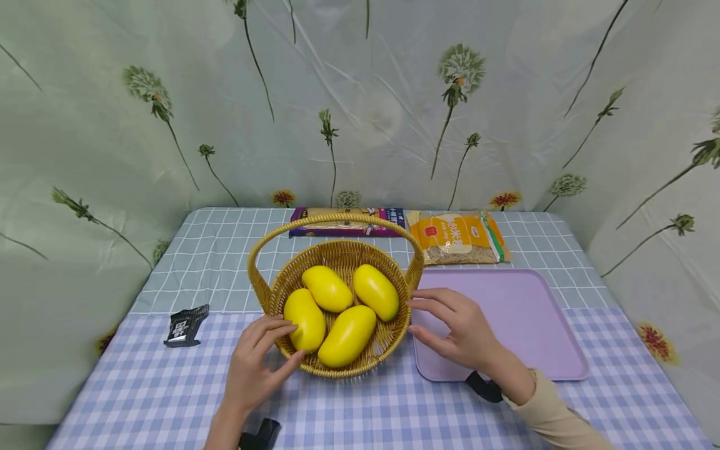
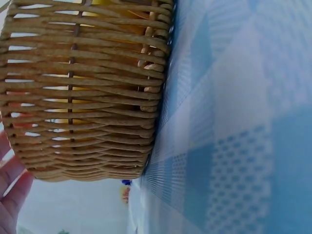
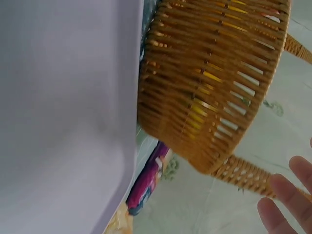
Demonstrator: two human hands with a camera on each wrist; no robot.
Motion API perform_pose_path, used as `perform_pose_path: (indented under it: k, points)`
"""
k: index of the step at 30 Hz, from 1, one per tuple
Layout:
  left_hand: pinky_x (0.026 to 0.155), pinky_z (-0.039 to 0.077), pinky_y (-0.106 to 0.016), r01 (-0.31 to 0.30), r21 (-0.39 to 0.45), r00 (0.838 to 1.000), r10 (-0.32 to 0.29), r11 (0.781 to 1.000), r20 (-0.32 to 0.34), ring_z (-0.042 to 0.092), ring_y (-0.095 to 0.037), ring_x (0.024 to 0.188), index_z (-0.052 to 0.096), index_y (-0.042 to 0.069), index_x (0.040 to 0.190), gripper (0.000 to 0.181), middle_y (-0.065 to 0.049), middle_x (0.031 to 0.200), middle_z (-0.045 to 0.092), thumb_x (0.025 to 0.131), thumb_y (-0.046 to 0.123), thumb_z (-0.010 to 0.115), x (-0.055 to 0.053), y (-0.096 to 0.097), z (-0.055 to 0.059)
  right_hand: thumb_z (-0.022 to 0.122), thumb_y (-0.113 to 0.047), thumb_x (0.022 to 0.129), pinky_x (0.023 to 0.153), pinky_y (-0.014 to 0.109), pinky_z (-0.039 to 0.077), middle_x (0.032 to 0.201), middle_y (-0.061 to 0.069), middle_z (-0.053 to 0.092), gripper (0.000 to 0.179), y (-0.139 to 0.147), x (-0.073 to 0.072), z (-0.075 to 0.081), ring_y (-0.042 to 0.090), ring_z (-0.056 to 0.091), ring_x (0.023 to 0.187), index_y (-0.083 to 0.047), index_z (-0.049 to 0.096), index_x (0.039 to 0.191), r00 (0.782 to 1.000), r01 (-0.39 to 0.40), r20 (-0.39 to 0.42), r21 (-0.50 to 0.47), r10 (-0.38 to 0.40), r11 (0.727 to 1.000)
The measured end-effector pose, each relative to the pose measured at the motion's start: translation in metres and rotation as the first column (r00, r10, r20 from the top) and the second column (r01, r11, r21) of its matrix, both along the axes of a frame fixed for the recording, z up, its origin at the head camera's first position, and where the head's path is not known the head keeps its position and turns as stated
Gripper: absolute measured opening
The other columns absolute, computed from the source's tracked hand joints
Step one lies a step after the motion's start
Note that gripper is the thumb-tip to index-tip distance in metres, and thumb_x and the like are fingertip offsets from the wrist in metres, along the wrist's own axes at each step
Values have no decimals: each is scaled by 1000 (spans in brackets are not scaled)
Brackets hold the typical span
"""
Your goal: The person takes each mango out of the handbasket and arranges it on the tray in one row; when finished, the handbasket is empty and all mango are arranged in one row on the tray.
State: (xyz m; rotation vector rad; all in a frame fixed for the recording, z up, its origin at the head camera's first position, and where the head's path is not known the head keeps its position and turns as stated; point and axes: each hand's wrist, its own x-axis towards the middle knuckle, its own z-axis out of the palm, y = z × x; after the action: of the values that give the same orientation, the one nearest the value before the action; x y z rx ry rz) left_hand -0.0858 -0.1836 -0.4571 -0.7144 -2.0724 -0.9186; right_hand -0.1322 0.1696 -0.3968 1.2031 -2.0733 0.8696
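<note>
Basket on the counter before me, four mangoes inside, its wall presumably stopping them rolling. Left fingers spread at the near-left rim, right fingers apart beside the right rim; contact unclear. Opposite sides, I judge, suit balance.

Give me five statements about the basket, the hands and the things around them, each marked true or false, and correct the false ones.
1. Four yellow mangoes lie in the wicker basket. True.
2. The orange package lies just beyond the lilac tray. True.
3. The tray is left of the basket. False: it is on the right.
4. The right hand holds a mango. False: it is beside the basket, holding none.
5. The black wrapper lies left of the basket. True.
</note>
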Motion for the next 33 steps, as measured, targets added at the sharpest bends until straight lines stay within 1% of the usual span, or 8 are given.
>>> perform_pose_path:
  k: [3,9,10,13,17,24,29,33]
  points:
    - [102,36,-36,43,34,999,-43,998,-15,55,-36,93,69,3,92,39,-13,95,64,86,42,67,0,0,0,60,-38,93,84,36,53,106,8,66,35,-7,-2,-1,23,63,97,-8,68,108,999,-34,-3,-11,34,999]
    - [104,36,-40,116,119,993,-112,986,-37,54,-37,89,66,-1,81,33,-15,87,63,87,32,70,9,12,22,61,-37,92,83,33,54,106,6,66,33,-21,-4,-2,20,63,96,-8,68,106,997,-79,25,-6,79,997]
    - [104,36,-40,124,132,992,-120,983,-37,54,-36,89,66,-1,80,32,-16,87,63,86,31,70,10,12,24,61,-37,92,82,33,54,106,5,66,33,-23,-5,-2,19,63,95,-8,68,106,996,-85,33,0,85,996]
    - [104,36,-40,138,164,990,-133,977,-40,54,-35,88,65,1,77,31,-15,85,63,84,29,73,9,12,22,63,-36,91,82,31,54,105,4,66,31,-31,-7,-2,17,63,95,-9,68,106,993,-102,59,24,100,994]
    - [103,37,-39,152,202,988,-148,968,-36,54,-33,89,63,3,73,30,-15,83,62,82,28,75,7,12,19,65,-34,90,86,30,52,107,2,65,29,-41,-10,-2,14,61,99,-11,68,108,984,-132,132,75,121,988]
    - [100,39,-36,167,241,986,-166,956,-24,53,-29,87,62,4,71,30,-12,80,61,78,27,79,6,12,17,66,-35,89,87,27,51,113,0,62,33,-54,-16,0,11,57,105,-10,67,110,947,-194,293,188,134,963]
    - [100,39,-36,172,256,984,-175,951,-11,52,-29,85,61,4,71,29,-11,77,60,77,26,80,6,12,18,66,-38,89,94,30,47,117,3,61,35,-62,-20,1,14,54,110,-12,65,112,914,-253,385,287,130,924]
    - [101,38,-37,177,264,984,-180,948,-12,52,-30,83,61,4,71,30,-11,76,59,76,26,81,7,11,17,67,-40,87,99,30,42,119,0,59,37,-66,-22,2,13,52,113,-14,64,113,885,-300,450,350,122,887]
